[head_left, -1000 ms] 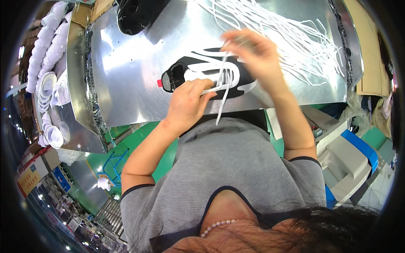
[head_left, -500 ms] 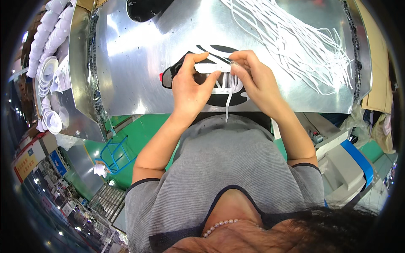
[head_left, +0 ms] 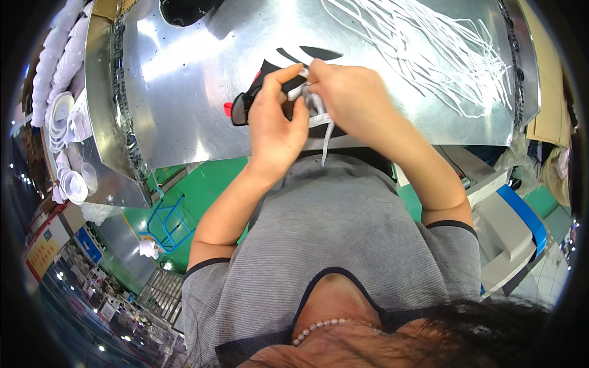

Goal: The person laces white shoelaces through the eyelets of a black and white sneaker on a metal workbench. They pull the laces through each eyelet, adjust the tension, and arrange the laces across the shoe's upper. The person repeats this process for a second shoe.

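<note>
A black and white shoe upper point(head_left: 269, 67) with a red tab lies on the metal table in front of me. My left hand point(head_left: 274, 129) grips its near side, thumb and forefinger curled at the lacing area. A white shoelace point(head_left: 327, 144) runs through the upper, its loose end hanging toward me over the table edge. My right hand point(head_left: 353, 92) is closed in a pinch at the lacing, close to the left fingertips, with white lace between its fingers. The hands cover most of the eyelets and the middle of the upper.
A long bundle of loose white laces point(head_left: 423, 58) spreads over the table's point(head_left: 184, 119) far right. A dark rounded object point(head_left: 184, 9) sits at the far left. White nested pieces point(head_left: 58, 67) are stacked beyond the left edge. A blue metal frame point(head_left: 165, 224) stands on the green floor.
My right hand has moved left and across the upper, its back now turned up, pinching lace beside my left fingers. The view has shifted slightly; my left hand keeps its grip.
</note>
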Tool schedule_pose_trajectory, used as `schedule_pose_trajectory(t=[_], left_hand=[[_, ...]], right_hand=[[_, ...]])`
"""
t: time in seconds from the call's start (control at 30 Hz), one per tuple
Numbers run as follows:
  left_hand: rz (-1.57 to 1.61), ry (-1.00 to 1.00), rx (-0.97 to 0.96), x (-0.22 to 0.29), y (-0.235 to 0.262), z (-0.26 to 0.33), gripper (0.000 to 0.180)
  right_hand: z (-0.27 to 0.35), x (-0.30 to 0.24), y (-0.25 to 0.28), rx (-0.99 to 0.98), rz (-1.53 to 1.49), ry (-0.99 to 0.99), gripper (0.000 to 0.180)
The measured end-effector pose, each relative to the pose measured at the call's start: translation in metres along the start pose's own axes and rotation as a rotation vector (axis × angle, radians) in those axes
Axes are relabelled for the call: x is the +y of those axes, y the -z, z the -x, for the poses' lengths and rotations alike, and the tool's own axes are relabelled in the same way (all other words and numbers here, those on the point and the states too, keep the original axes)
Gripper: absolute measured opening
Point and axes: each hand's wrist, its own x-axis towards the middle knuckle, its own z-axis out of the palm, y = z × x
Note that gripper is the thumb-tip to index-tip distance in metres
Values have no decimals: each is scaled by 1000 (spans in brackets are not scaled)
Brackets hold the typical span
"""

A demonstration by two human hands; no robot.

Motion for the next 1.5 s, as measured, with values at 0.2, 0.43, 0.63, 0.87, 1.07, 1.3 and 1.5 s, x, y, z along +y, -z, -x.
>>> schedule_pose_trajectory(t=[0.2,0.43,0.63,0.87,1.07,1.3,1.5], left_hand=[[39,119,2,-5,5,-11,43],[344,175,56,0,-5,-20,39],[374,208,-175,11,22,-20,50],[-436,-295,-107,19,7,15,40],[-449,-447,-34,17,-3,-6,29],[-742,-381,-112,29,-5,-11,27],[-591,-255,-249,30,0,-19,30]], right_hand=[[-2,3,-3,82,-24,-12,17],[46,17,21,127,-351,-445,15],[42,33,4,377,-518,-446,17],[72,14,-26,209,-506,-423,29],[75,18,-13,-77,-1144,-493,21],[68,21,3,73,-1020,-285,11],[26,43,-13,429,-553,-14,12]])
